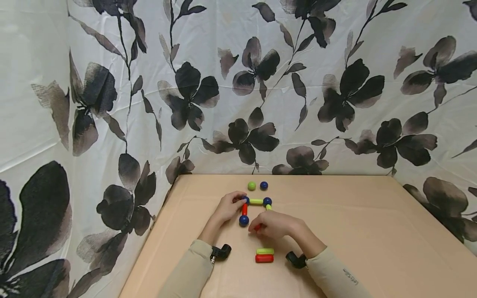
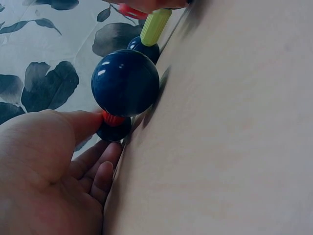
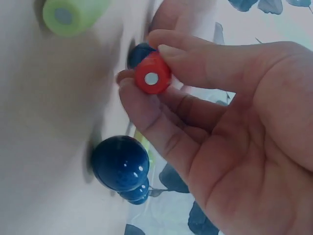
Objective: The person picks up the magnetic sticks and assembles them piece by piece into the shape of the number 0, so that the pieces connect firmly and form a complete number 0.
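In the head view a three-sided frame of magnetic rods and balls lies on the table. Its far-left blue ball (image 1: 246, 200) is pinched by my left hand (image 1: 226, 207). A red rod (image 1: 244, 209) runs from there to a nearer blue ball (image 1: 244, 220). Along the far side, a yellow-green rod (image 1: 256, 202) meets another blue ball (image 1: 267, 201). From that ball a second yellow-green rod (image 1: 268, 207) goes partly behind my right hand (image 1: 275, 223). That hand's thumb and fingers pinch a separate red rod (image 3: 155, 73), its silver end facing the right wrist camera.
Beyond the frame lie a loose green ball (image 1: 251, 186) and a blue ball (image 1: 263, 185). Closer to me, a yellow-green rod (image 1: 265, 251) and a red rod (image 1: 264, 258) lie side by side. A floral cloth (image 1: 290, 103) hangs behind the table (image 1: 357, 231).
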The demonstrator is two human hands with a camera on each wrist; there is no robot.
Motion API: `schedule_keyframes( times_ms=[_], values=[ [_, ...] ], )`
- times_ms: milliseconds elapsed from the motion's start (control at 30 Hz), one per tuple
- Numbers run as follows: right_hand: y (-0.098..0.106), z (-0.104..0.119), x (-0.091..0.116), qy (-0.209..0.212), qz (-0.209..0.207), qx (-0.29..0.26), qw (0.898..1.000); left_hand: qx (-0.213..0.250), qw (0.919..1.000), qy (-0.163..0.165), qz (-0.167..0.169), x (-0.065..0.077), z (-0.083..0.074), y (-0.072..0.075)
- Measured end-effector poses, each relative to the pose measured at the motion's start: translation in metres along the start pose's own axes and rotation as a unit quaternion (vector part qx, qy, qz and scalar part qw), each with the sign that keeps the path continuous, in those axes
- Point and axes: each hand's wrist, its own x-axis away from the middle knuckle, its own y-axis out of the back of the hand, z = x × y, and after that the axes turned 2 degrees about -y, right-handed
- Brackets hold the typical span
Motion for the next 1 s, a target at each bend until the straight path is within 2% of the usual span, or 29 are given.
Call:
schedule_keyframes(
  times_ms=[100,467,700,867,1000],
  values=[
    [0.004,-0.002,0.003,0.001,-0.006,-0.008,1.000,0.000,1.0000,-0.001,0.001,0.000,0.000,-0.001],
    [0.022,-0.013,0.016,-0.036,-0.010,-0.075,0.997,0.005,1.0000,0.002,-0.003,0.000,0.000,-0.002],
    [0.032,-0.022,0.025,-0.069,-0.008,-0.133,0.989,0.010,0.9999,-0.001,-0.005,0.000,0.000,-0.003],
    [0.036,-0.027,0.027,-0.078,-0.015,-0.129,0.988,0.010,0.9999,0.001,-0.007,-0.001,-0.001,-0.004],
    [0.036,-0.029,0.029,-0.078,0.004,-0.127,0.989,0.011,0.9999,0.005,-0.008,-0.001,-0.001,-0.005]
  ],
)
